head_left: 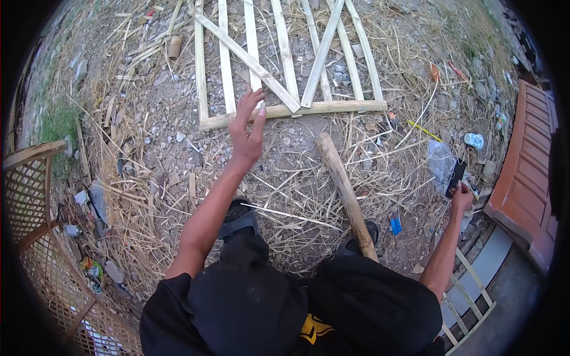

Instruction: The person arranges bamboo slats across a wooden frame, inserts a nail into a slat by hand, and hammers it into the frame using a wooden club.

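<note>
A frame of pale split-bamboo slats [285, 56] lies on the ground ahead, with a rounder crossbar [332, 107] along its near edge and two slanting braces. Reaching over that crossbar, my left hand [246, 130] is open, its fingers stretched out near one slat; whether they touch it I cannot tell. Out to the right, the fingers of my right hand [461, 197] are closed on a flat black rectangular object [456, 175], its exact kind unclear. A crumpled clear plastic bag [440, 161] is right beside it. Between my feet rests a thick wooden stick [345, 190].
Straw and bamboo scraps [285, 178] litter the stony ground. A brown lattice panel [41, 231] stands at left. A reddish-brown panelled board [525, 172] is at right, with a small slatted frame [472, 302] below it. A yellow stick [425, 130] lies near the bag.
</note>
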Demonstrator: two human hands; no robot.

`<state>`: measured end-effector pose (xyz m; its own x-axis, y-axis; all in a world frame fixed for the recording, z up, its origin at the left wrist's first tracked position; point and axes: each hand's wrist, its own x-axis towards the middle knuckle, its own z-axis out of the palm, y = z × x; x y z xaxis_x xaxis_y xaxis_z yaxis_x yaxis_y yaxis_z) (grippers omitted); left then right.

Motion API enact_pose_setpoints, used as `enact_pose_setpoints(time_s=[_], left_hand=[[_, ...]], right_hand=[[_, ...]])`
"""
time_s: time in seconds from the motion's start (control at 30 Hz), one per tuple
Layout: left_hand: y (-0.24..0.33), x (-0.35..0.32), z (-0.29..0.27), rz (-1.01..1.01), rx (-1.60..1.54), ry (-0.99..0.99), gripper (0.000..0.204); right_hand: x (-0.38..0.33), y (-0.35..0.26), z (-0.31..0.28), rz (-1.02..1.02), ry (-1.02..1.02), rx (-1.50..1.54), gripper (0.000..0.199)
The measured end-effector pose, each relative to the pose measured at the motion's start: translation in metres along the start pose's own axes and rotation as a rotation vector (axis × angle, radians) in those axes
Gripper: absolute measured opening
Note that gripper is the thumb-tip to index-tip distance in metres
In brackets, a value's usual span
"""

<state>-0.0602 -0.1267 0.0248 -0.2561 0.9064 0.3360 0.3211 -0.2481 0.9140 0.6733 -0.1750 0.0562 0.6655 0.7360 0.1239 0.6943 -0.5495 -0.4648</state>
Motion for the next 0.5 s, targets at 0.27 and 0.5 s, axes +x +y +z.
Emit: enact_pose_setpoints(time_s=[0.27, 0.5], left_hand=[[0.065, -0.035, 0.025, -0.176, -0.301, -0.375, 0.031], [0.076, -0.06, 0.032, -0.378, -0.569, -0.49, 0.018]], right_hand=[[-0.219, -0.304, 0.048, -0.224, -0.8, 0.634, 0.022], [-0.312, -0.354, 0.067, 0.069, -1.363, 0.828, 0.021]])
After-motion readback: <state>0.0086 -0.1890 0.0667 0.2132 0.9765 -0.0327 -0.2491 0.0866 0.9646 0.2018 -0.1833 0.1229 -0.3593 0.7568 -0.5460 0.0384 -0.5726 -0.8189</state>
